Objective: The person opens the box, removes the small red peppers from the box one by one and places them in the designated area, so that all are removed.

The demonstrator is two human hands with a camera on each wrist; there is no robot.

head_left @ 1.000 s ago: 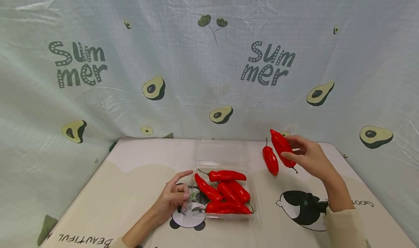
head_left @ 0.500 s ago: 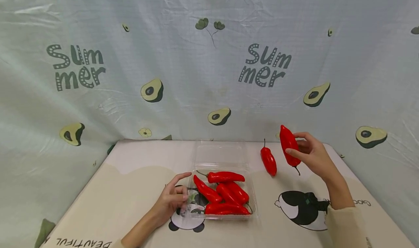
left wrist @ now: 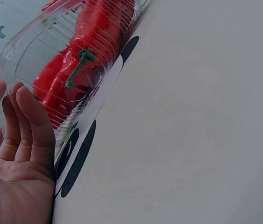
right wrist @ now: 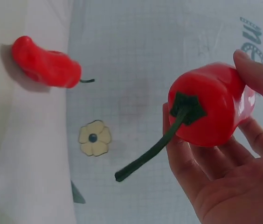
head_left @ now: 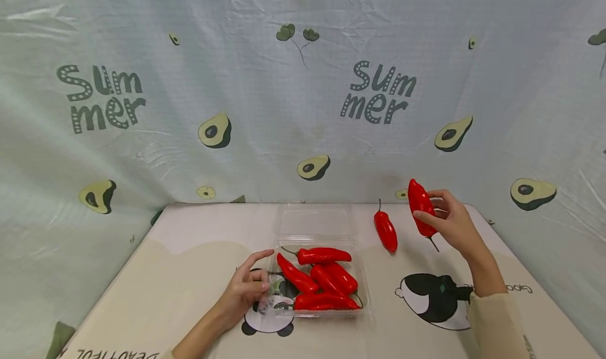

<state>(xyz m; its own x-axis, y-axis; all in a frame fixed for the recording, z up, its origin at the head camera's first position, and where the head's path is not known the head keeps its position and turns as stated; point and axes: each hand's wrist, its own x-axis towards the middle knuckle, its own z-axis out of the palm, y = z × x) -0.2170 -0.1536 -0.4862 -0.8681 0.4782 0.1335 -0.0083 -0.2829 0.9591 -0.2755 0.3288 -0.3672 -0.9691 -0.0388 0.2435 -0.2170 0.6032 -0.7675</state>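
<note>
My right hand (head_left: 450,219) holds a red chili pepper (head_left: 420,203) up off the table, its thumb on one side and fingers on the other. The pepper's green stem (right wrist: 155,154) points down, towards the camera in the right wrist view. Another red chili pepper (head_left: 385,232) lies on the table to the left of it. My left hand (head_left: 243,288) touches the left side of a clear plastic clamshell box (head_left: 363,282), with its fingers gently bent. Several red chili peppers (head_left: 324,255) lie inside this box.
The box's clear lid (head_left: 314,223) is folded back flat behind it. A printed cloth (head_left: 199,264) covers the table. Behind the table hangs a pale curtain (head_left: 265,85) with avocado prints, also enclosing both sides.
The right hand has moved the held pepper right and slightly up, away from the pepper on the table. My left hand stays at the box. The head view has shifted slightly.
</note>
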